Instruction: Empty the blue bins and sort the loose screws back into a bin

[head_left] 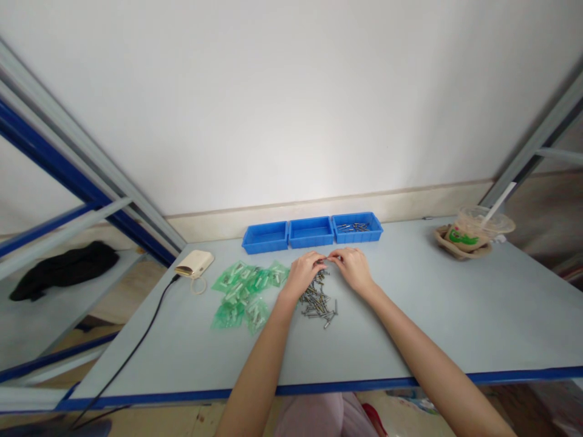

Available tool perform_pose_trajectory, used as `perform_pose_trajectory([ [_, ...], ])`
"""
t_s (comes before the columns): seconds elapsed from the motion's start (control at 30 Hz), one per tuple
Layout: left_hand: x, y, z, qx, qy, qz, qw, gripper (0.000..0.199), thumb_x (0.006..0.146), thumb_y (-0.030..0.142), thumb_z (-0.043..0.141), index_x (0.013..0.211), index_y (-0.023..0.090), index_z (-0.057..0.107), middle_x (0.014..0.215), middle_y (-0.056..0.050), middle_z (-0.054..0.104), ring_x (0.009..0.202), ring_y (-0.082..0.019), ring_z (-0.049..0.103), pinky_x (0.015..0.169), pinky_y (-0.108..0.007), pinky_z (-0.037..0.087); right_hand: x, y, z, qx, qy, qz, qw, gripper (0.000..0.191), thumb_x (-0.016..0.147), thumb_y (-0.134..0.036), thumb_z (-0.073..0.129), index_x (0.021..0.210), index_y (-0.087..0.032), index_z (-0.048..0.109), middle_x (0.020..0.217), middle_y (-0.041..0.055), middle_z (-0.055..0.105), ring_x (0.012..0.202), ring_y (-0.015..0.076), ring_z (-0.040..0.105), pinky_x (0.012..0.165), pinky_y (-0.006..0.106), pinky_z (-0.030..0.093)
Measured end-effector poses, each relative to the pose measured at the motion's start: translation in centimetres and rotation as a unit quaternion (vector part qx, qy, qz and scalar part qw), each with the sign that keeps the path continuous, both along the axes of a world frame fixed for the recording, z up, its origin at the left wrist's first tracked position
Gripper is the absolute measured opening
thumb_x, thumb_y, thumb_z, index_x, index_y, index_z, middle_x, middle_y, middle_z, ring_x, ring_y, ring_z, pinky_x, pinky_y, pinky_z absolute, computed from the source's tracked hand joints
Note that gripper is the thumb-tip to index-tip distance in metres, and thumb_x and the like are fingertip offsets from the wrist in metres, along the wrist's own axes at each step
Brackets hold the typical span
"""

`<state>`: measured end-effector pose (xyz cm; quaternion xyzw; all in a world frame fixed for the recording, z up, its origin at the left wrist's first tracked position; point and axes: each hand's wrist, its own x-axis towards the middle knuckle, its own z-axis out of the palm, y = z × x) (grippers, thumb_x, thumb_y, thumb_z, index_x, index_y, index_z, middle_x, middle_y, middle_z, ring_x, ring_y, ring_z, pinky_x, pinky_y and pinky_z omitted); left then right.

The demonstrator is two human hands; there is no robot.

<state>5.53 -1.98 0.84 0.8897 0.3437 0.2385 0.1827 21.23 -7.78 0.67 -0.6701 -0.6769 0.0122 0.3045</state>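
Observation:
My left hand (306, 273) and my right hand (351, 267) meet over the table, fingertips pinched close together. Between them seems to be a small thin metal piece, mostly covered by the fingers. Just below lies a loose pile of thin metal pins (317, 301), some silver and some brass-coloured, partly hidden by my left hand. Behind my hands stand three blue trays in a row. The right tray (370, 235) holds several similar metal pins, while the middle tray (311, 241) and the left tray (266, 246) show nothing inside.
Green plastic bags (241, 288) with small parts lie left of the pile. Farther left is a cream-coloured device (195, 263) with a black cable (146, 332) running off the table's front edge. At the right, a drink cup (471, 230) with a straw sits in a cardboard holder (460, 250).

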Motion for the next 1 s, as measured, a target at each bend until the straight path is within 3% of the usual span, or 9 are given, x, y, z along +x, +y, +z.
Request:
perform_pose_trajectory([
  [0.1,-0.09,0.05,0.02,0.004,0.010,0.006,1.000,0.018,0.086,0.029,0.050,0.093,0.023,0.066,0.094,-0.002,0.066,0.089,-0.016,0.059,0.077,-0.023,0.040,0.16,0.18,-0.36,-0.005,0.009,-0.006,1.000,0.020,0.087,-0.033,0.051,0.086,-0.022,0.067,0.084,0.0022,0.070,0.078,0.0179,0.062,0.069,0.027,0.037],
  [0.3,-0.09,-0.18,0.41,0.022,0.044,0.017,0.999,0.028,0.092,0.029,0.038,0.086,0.021,0.065,0.087,-0.001,0.067,0.083,-0.015,0.059,0.072,-0.022,0.039,0.30,0.19,-0.40,0.010,-0.028,0.042,0.999,0.016,0.088,-0.030,0.051,0.093,-0.022,0.064,0.087,0.0014,0.070,0.080,0.0163,0.062,0.071,0.026,0.035],
  [0.5,0.01,-0.46,0.74,0.011,0.029,0.035,0.999,0.022,0.090,0.031,0.043,0.096,0.023,0.062,0.085,-0.001,0.067,0.081,-0.015,0.060,0.071,-0.021,0.038,0.41,0.06,-0.15,0.009,-0.052,0.030,0.998,0.020,0.090,-0.030,0.048,0.090,-0.021,0.066,0.087,0.0021,0.070,0.079,0.0167,0.063,0.070,0.027,0.033],
  [1.0,-0.08,-0.45,0.85,0.011,0.053,0.025,0.998,0.033,0.093,0.032,0.035,0.077,0.019,0.062,0.070,-0.001,0.063,0.069,-0.014,0.058,0.064,-0.022,0.036,0.69,0.24,-0.51,0.055,-0.065,0.076,0.993,0.020,0.091,-0.029,0.046,0.097,-0.021,0.063,0.092,0.0031,0.070,0.078,0.0159,0.062,0.070,0.027,0.035],
])
